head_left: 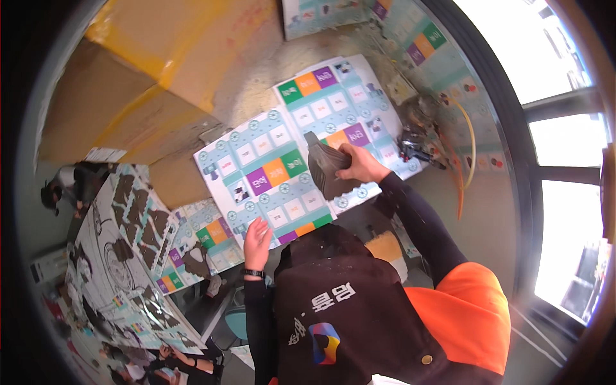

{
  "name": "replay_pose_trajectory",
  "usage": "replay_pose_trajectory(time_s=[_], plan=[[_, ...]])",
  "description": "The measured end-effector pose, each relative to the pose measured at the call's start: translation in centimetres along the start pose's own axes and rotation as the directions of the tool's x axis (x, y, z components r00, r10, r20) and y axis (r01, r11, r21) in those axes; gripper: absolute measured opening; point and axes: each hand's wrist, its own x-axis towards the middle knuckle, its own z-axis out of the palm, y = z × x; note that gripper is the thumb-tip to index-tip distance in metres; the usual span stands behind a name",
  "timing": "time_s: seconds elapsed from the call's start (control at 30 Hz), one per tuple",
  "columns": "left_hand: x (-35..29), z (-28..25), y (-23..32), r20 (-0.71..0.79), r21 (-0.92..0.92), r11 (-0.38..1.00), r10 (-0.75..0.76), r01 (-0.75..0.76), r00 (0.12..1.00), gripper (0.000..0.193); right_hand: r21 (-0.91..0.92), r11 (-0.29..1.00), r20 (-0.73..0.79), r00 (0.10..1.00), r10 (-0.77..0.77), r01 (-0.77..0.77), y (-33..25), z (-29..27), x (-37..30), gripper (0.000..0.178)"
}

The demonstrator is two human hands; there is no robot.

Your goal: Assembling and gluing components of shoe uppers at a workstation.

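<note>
Two printed sheets lie side by side in front of me: the left sheet [253, 141] and the right sheet [327, 96], both white and pale blue with purple, orange and green blocks. My right hand [362, 165] grips a dark brown, flat shaped piece [326, 168] by its right edge. The piece has a narrow tab on top and ridged layers; whether it is one piece or a stack I cannot tell. It covers part of the right sheet. At the lower edge of the left sheet, my left hand [258, 244] rests with fingers stretched out, holding nothing.
Large taped cardboard boxes [147, 70] stand at the far left. A table on the left carries printed sheets [138, 218] with dark cut-out shapes. A black tool-like fitting [414, 146] with a yellow hose [471, 138] is at the right, before the windows. Other people [173, 366] work at lower left.
</note>
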Motion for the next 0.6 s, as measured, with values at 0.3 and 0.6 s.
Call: replay_pose_trajectory(time_s=[0.3,0.6], plan=[[-2.5,-7.2,13.6,0.193,-0.416,0.892,0.273,-0.173,0.943,0.072,0.312,0.949,0.27,0.955,-0.124,0.035,-19.0,12.4,0.5,0.04],[-10.1,-31.0,1.0,-0.391,-0.088,0.936,0.283,-0.342,0.875,0.067,0.121,0.971,0.3,0.924,-0.235,0.207,-34.1,39.6,2.3,0.045]])
